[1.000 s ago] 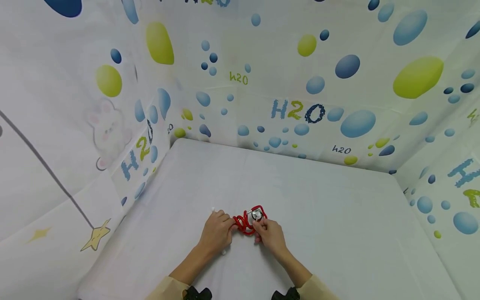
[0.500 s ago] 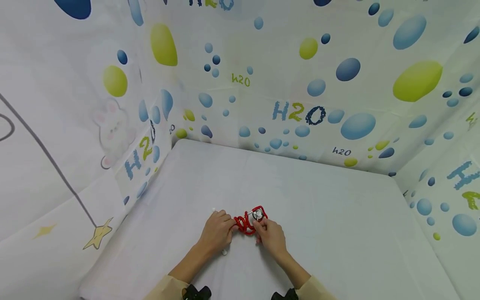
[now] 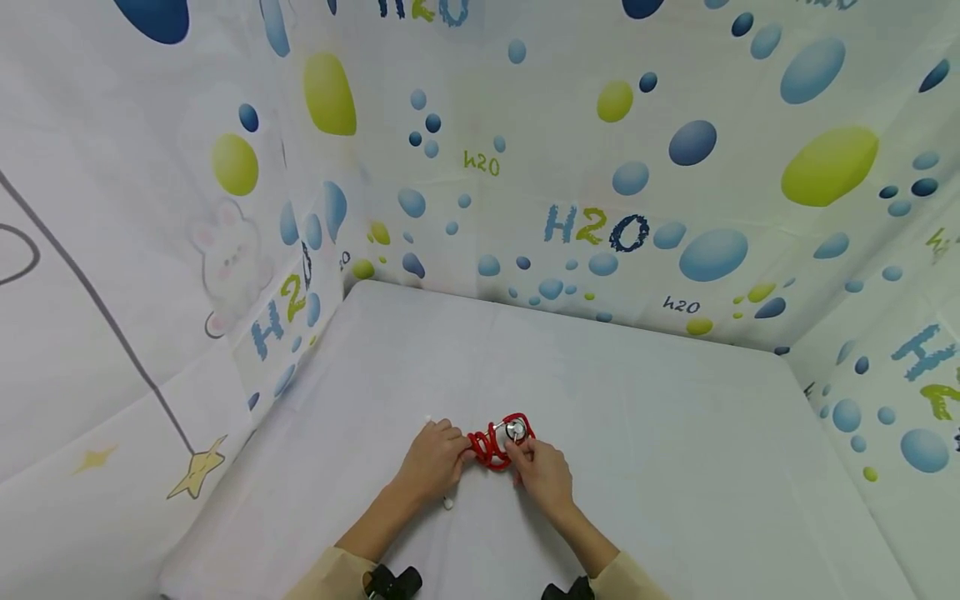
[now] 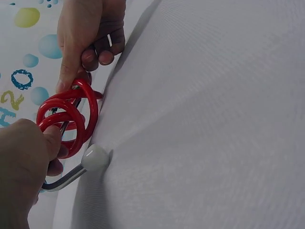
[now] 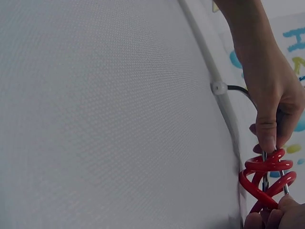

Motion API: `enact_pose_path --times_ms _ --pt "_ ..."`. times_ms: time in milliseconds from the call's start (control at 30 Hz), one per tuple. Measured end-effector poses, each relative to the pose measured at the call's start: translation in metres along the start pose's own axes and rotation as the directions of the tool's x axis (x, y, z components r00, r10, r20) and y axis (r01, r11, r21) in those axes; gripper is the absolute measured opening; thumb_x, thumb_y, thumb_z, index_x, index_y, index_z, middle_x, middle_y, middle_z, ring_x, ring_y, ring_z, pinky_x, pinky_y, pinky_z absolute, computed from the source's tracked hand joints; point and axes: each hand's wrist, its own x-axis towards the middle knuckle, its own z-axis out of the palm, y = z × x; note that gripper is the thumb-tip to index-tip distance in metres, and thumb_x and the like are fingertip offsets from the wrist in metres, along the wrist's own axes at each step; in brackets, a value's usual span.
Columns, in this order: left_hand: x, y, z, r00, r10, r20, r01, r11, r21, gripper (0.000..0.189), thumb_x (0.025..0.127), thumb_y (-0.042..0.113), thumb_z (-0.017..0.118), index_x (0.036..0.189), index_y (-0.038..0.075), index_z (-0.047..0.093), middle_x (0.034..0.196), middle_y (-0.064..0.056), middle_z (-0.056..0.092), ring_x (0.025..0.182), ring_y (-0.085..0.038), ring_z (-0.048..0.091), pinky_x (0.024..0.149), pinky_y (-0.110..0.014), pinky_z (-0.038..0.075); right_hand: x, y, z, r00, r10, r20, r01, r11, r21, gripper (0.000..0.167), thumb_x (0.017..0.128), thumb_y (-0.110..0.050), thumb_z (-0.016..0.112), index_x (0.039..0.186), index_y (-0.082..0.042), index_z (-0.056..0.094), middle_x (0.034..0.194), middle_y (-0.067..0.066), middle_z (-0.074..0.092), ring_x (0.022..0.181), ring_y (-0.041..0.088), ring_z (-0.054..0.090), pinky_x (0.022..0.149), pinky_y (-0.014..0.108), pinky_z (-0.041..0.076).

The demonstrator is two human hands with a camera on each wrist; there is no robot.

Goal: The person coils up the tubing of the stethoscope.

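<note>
A stethoscope with red tubing point(image 4: 60, 102) is held between my two hands over the white surface, its tube wound in loops around the metal part. At its far end shows the round silver chest piece point(image 3: 515, 430). My left hand point(image 3: 432, 458) grips the metal ear tubes, thumb at the near end of the red coils. One white ear tip point(image 4: 95, 157) sticks out below that hand, close to the cloth. With thumb and fingers my right hand point(image 3: 546, 475) pinches the stethoscope beside the chest piece, partly covering the tubing there.
A white cloth-covered table point(image 3: 637, 433) lies beneath both hands. Behind it and at both sides rise white curtain walls point(image 3: 480, 192) printed with blue and green drops and H2O lettering.
Both hands keep nearly the same hold and place on the stethoscope. The head view has shifted slightly, and the chest piece appears turned a little.
</note>
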Motion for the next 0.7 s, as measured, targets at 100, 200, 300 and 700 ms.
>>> enact_pose_path --times_ms 100,200,300,700 --pt "0.0012 0.0002 -0.0031 1.000 -0.009 0.022 0.009 1.000 -0.005 0.013 0.083 0.027 0.070 0.075 0.017 0.067 0.070 0.007 0.062 0.070 -0.012 0.050 0.063 -0.028 0.039 0.0002 0.0000 -0.0002 1.000 0.012 0.001 -0.012 1.000 -0.001 0.031 0.089 -0.042 0.062 0.070 -0.018 0.061 0.047 -0.008 0.053 0.044 0.008 0.044 0.041 0.024 0.029" --pt "0.0027 0.0010 -0.0054 0.999 -0.018 0.039 0.017 1.000 0.004 0.014 0.082 0.027 0.071 0.074 0.017 0.066 0.069 0.008 0.061 0.070 -0.012 0.050 0.064 -0.029 0.040 0.0004 0.0006 -0.0010 1.000 0.012 0.001 -0.012 1.000 0.009 0.032 0.088 -0.043 0.062 0.069 -0.017 0.061 0.047 -0.007 0.053 0.044 0.008 0.044 0.041 0.024 0.029" --pt "0.0038 0.0010 -0.0066 0.999 -0.022 0.049 0.022 1.000 0.013 0.015 0.082 0.028 0.071 0.073 0.017 0.065 0.068 0.008 0.061 0.069 -0.012 0.049 0.063 -0.029 0.039 0.0011 0.0018 -0.0010 1.000 0.022 -0.012 -0.022 1.000 0.009 0.034 0.087 -0.045 0.063 0.067 -0.018 0.060 0.046 -0.008 0.052 0.044 0.009 0.044 0.041 0.024 0.029" --pt "0.0051 -0.0003 -0.0046 0.991 -0.062 0.121 0.056 0.997 0.054 0.018 0.085 0.033 0.067 0.075 0.018 0.066 0.072 0.006 0.065 0.071 -0.014 0.052 0.066 -0.032 0.040 0.0022 0.0044 -0.0003 0.999 0.034 -0.028 -0.033 0.999 0.040 0.033 0.087 -0.044 0.064 0.070 -0.015 0.060 0.049 -0.006 0.053 0.046 0.009 0.048 0.043 0.024 0.029"
